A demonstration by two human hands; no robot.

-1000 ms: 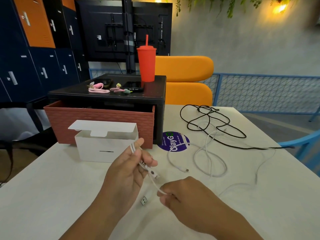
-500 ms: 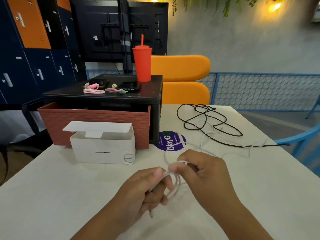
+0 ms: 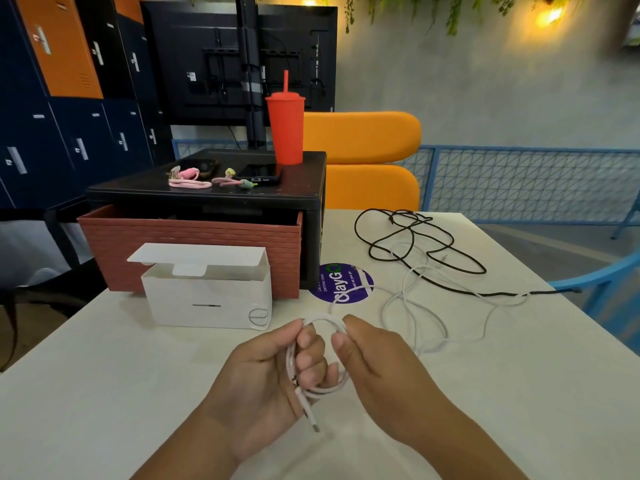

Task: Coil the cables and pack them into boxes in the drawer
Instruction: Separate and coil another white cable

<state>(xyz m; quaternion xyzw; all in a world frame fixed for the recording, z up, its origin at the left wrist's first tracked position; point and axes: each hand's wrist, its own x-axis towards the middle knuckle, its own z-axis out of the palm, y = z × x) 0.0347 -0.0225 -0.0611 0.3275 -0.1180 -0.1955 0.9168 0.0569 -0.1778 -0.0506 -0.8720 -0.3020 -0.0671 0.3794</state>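
Note:
My left hand [image 3: 273,372] grips a small coil of white cable [image 3: 323,322], its plug end hanging below my palm. My right hand [image 3: 374,355] pinches the top loop of the same coil. The loose rest of the white cable [image 3: 429,327] trails to the right over the table. A black cable [image 3: 415,244] lies tangled further back. An open white box [image 3: 207,299] stands just behind my hands, in front of the pulled-out terracotta drawer [image 3: 190,244] of a black cabinet [image 3: 311,188].
On the cabinet stand a red tumbler with a straw [image 3: 285,129], two phones and pink cable ties [image 3: 190,183]. A purple round sticker [image 3: 343,284] lies on the table. An orange chair [image 3: 367,161] stands behind it and a blue chair [image 3: 602,289] at the right edge.
The hands have come together and wound more white cable into a coil in my left hand. The right hand now holds the coil's top loop.

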